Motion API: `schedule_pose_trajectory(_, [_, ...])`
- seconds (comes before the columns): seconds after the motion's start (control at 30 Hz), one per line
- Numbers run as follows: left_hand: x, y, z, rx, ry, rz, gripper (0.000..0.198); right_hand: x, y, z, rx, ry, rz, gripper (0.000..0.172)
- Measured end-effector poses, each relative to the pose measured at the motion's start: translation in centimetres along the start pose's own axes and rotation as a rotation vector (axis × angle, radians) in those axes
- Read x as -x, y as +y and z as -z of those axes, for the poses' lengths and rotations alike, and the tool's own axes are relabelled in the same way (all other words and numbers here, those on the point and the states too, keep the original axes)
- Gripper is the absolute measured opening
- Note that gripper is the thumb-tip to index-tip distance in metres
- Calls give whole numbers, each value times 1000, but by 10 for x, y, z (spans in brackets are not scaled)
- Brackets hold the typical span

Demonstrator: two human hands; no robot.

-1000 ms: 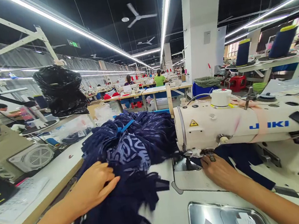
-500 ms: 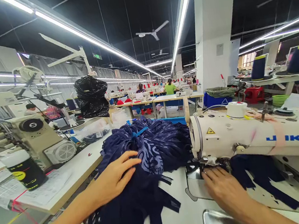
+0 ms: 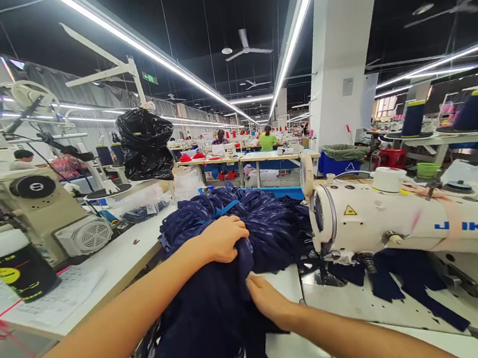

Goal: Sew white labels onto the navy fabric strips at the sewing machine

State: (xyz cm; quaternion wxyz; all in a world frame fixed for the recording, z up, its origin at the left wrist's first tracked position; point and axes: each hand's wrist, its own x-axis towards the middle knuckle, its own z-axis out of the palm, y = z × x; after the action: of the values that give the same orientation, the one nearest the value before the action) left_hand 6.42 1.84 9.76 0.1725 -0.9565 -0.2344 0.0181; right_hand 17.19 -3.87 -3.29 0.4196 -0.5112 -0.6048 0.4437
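A big heap of dark navy patterned fabric pieces [image 3: 266, 222] lies on the sewing table left of a white JUKI sewing machine [image 3: 401, 220]. My left hand [image 3: 222, 238] rests on top of the heap with its fingers curled into the cloth. Just below it, my right hand [image 3: 266, 299] reaches into the lower edge of the heap, fingertips tucked under the fabric. More navy strips [image 3: 408, 283] lie under the machine's arm near the needle.
A second sewing machine [image 3: 47, 217] and a black-labelled thread cone [image 3: 19, 270] stand on the left table over paper sheets. A black plastic bag [image 3: 145, 144] hangs overhead. Thread cones [image 3: 412, 118] stand at the right. Other workers sit at far tables.
My right hand has left the needle area and moved left to the fabric heap. My left hand slid further up the heap and curled its fingers. The view shifted right.
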Motion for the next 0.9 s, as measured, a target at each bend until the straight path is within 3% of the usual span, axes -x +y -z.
schedule_pose_trajectory(0.1, [7, 6, -9, -14, -9, -34, 25, 7, -2, -11, 13, -94, -15, 22])
schedule_pose_trajectory(0.2, [4, 12, -20, -109, -1, -75, 18, 7, 5, -2, 116, -99, -25, 21])
schedule_pose_trajectory(0.3, [-2, 16, -27, -189, -66, -110, 12, -3, 14, 17, 204, 23, 5, 24])
schedule_pose_trajectory(0.4, [7, 25, -28, -195, -142, -96, 10, -17, 18, 32, 237, 173, -8, 29])
schedule_pose_trajectory(0.57, [54, 77, -22, -62, -111, -119, 2, -34, 20, 42, 313, 325, -12, 43])
schedule_pose_trajectory(0.67, [64, 114, -25, 111, -46, -173, 2, -38, 27, 51, 431, 338, 37, 44])
schedule_pose_trajectory(0.77, [46, 128, -31, 216, 34, -253, 6, -43, 35, 63, 468, 295, 67, 41])
schedule_pose_trajectory(0.9, [0, 111, -37, 269, 57, -308, 12, -50, 39, 74, 466, 277, 54, 37])
